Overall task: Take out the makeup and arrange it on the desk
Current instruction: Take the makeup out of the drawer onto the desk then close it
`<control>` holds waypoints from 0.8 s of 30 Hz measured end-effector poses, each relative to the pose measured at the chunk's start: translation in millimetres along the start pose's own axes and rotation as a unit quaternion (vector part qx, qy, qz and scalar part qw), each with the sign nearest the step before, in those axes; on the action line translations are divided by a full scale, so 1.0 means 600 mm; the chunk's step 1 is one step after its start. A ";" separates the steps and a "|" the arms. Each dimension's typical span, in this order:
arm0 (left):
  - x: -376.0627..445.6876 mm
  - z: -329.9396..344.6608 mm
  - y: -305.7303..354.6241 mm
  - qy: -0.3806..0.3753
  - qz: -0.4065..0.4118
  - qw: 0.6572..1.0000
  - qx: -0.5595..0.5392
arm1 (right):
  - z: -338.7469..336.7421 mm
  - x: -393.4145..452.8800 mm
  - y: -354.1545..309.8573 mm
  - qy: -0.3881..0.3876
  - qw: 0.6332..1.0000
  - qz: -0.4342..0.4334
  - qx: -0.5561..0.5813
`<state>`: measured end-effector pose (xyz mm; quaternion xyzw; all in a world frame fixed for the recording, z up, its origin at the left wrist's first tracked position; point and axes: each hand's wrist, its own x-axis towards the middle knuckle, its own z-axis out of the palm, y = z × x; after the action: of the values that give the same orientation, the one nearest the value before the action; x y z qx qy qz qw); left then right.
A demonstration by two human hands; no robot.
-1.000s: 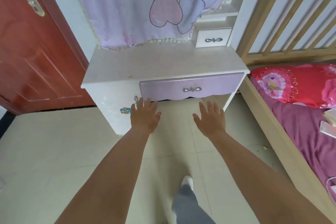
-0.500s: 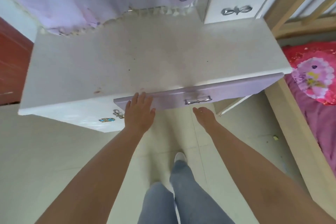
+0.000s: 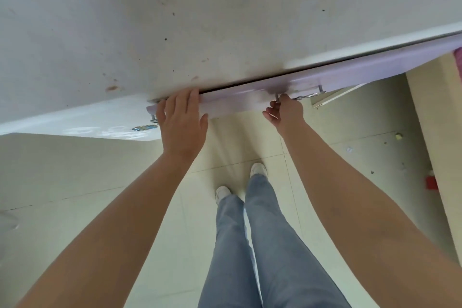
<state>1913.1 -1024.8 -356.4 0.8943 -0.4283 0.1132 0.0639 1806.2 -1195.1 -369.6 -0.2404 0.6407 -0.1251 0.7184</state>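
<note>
Head cam is looking pretty much straight down at a white, speckled desk top point(image 3: 175, 20) with a pale purple drawer front point(image 3: 362, 70) running along its near edge. That drawer sits out just a crack, you can see a thin dark gap between it and the desk edge. No makeup is visible anywhere, and the gap is too thin to see what's inside.

Left hand point(image 3: 182, 120) lies flat on the left end of the drawer front, fingers straight and together, tips right up at the gap, not curled around anything. Right hand point(image 3: 285, 111) is further right, fingers curled in and pinching the left end of the silver bow-shaped metal handle point(image 3: 310, 94) on the drawer face. It's a bit blurry there, but the grip is on the handle.

Below the left hand, on the glossy white side of the desk, there's a small blue sparkly knob point(image 3: 144, 128). Down on the cream tiled floor point(image 3: 75, 170) are the person's grey trouser legs point(image 3: 262, 245) and white shoes point(image 3: 258, 169). Off to the right stands a light wooden bed frame point(image 3: 440, 132), with a small red object point(image 3: 431, 182) beside it that I can't identify.
</note>
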 end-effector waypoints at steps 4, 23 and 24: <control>-0.016 -0.020 -0.014 -0.004 0.073 0.996 -0.047 | -0.038 -0.024 0.026 0.019 1.000 0.014 -0.016; -0.069 -0.046 -0.010 -0.141 0.181 0.967 -0.113 | -0.071 -0.098 -0.002 -0.026 0.383 -0.339 -0.859; -0.069 -0.048 -0.010 -0.142 0.180 0.966 -0.118 | -0.072 -0.099 -0.002 -0.023 0.377 -0.340 -0.861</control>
<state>1888.2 -984.0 -339.2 0.7952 -0.5975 -0.0567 0.0858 1755.2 -1174.8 -320.5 -0.9301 0.2509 0.2658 0.0353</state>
